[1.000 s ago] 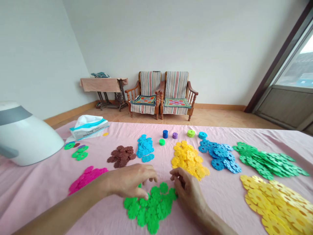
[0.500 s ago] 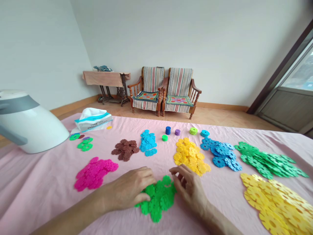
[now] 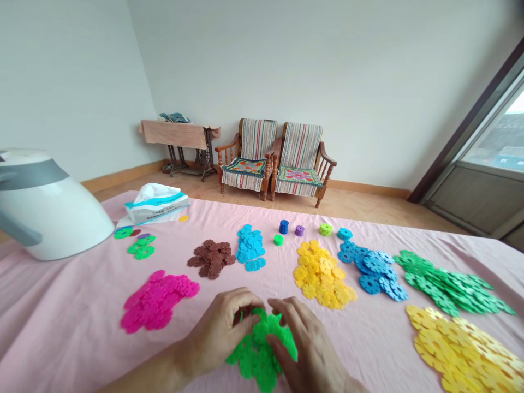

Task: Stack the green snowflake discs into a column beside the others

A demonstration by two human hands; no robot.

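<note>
A pile of bright green plastic flower-shaped discs (image 3: 262, 355) lies at the front of the pink sheet (image 3: 82, 295). My left hand (image 3: 223, 333) curls over the pile's left side, with a green disc edge showing inside its fingers. My right hand (image 3: 305, 344) lies across the right side with fingers spread, touching the discs. Both hands hide much of the pile.
Separate piles of discs lie across the sheet: magenta (image 3: 158, 301), brown (image 3: 212, 258), sky blue (image 3: 249, 246), yellow (image 3: 323, 275), blue (image 3: 370, 273), green (image 3: 450, 285) and pale yellow (image 3: 462, 355). Several small stacks stand behind them. A tissue box (image 3: 155, 206) and a white dome-shaped appliance (image 3: 49, 210) are at left.
Both hands have closed in on the green pile, the left curling over it and the right moving onto it. The view has shifted slightly, and the pile's top is now covered.
</note>
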